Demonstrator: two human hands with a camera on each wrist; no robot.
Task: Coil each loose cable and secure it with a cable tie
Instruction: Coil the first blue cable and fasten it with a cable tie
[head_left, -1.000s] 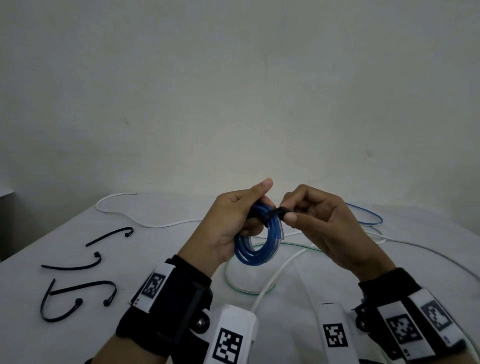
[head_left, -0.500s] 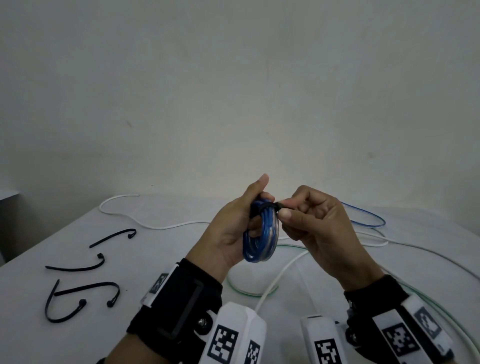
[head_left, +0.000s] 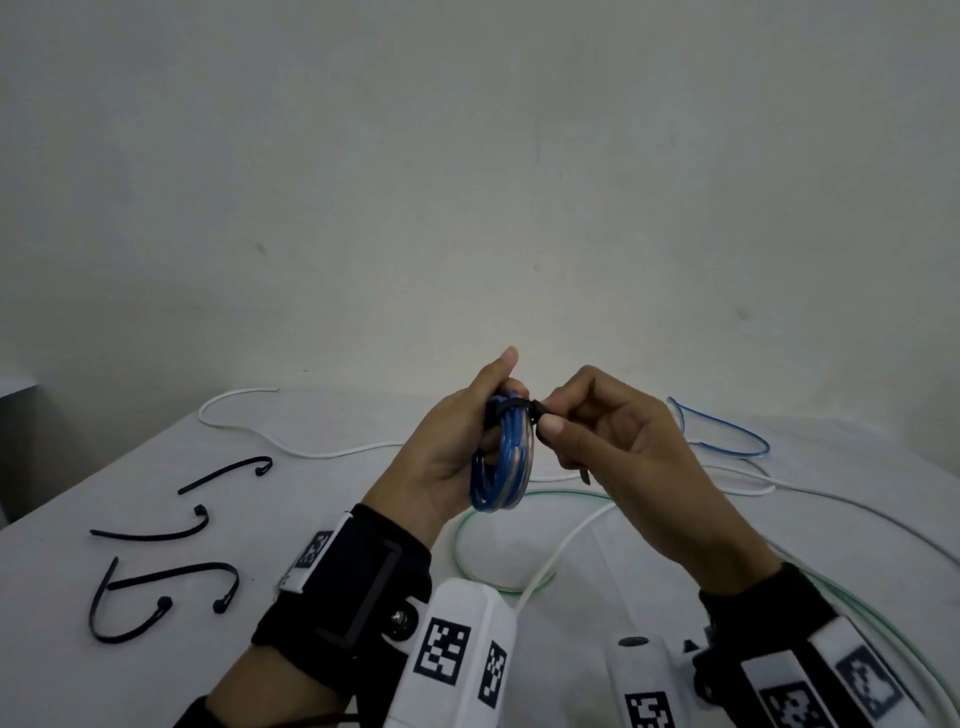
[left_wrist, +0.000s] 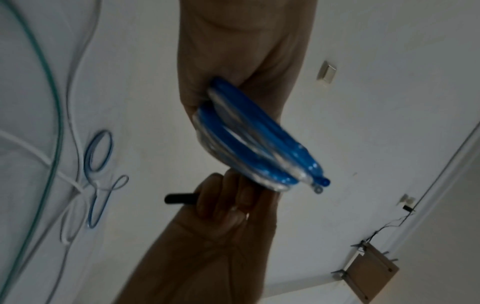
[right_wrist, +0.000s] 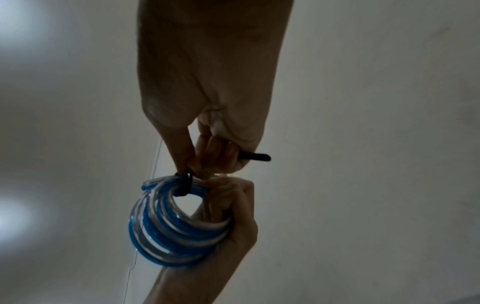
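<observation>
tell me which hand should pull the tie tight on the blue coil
Right. The right hand already pinches the tie at its head, tail running through its fingers. The left hand grips the coil and should just steady it.

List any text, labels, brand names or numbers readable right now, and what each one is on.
No readable words, brands or numbers in any view.
Square black-and-white coded markers on the white wrist camera housings and wristbands: patterns only, no letters or digits.
Blue coiled cable, black cable tie around it, and spare ties on the table: no print visible.
</observation>
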